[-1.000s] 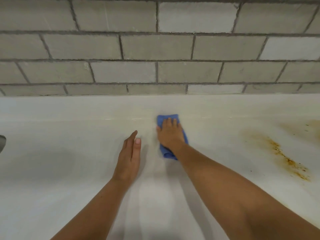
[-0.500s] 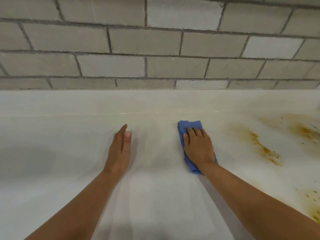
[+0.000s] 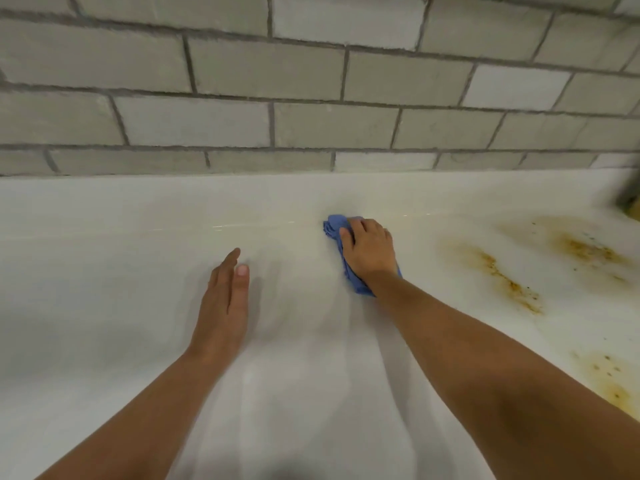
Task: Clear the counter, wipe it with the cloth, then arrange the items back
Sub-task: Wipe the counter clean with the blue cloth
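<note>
- Farthest out from the wall (image 3: pixel 311 116), the left hand (image 3: pixel 225 299) lies flat with its palm down and its fingers straight and together, holding nothing. I cannot tell whether it touches the surface (image 3: pixel 104 271) or hovers just above it. If it takes weight on this glossy finish, it could slide.
- Closer to the wall, the right hand (image 3: pixel 369 249) covers the cloth (image 3: pixel 334 226). Its fingers are bent over the bunched top and its thumb sits on the edge, pressing the cloth to the surface.
- The cloth is blue and small, crumpled into a thick wad. Only its end toward the wall and a corner by the wrist show.
- Wadded like this, it likely cleans only a narrow strip per pass, so bands may be missed. A loose layer might also unroll and drag out from under the palm.
- Further right along the wall, brown-orange stains (image 3: pixel 502 271) mark the surface, some of them speckled. They look set in. A light pass may smear them onto the cleaner part, or foul the cloth so that it spreads the dirt.
- At the foot of the wall, at the right edge, a dark thing (image 3: pixel 628 199) is too blurred to name. A wide sweep might knock it.
</note>
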`<action>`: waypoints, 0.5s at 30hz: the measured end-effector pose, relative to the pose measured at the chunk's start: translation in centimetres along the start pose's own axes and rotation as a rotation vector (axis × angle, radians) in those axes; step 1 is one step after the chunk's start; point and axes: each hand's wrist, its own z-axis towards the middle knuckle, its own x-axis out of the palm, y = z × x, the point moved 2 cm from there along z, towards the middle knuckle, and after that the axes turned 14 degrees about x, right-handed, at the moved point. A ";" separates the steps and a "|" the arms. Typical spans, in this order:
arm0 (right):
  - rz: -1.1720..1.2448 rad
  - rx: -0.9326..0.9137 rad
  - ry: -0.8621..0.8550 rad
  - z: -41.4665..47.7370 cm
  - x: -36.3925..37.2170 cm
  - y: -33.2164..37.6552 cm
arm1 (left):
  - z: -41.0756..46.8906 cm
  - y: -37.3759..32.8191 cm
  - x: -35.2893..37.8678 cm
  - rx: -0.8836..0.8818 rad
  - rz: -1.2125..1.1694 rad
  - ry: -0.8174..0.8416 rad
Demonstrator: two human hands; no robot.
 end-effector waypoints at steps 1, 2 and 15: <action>-0.010 -0.003 0.022 -1.1 -0.1 -0.3 | 0.0 0.0 0.0 0.001 -0.007 0.005; -0.030 -0.012 0.035 -2.6 -0.2 -0.7 | 0.0 0.1 0.0 0.003 -0.011 0.016; 0.428 0.256 0.156 -27.5 -8.5 -2.0 | -4.0 -5.4 0.9 0.108 -0.109 0.197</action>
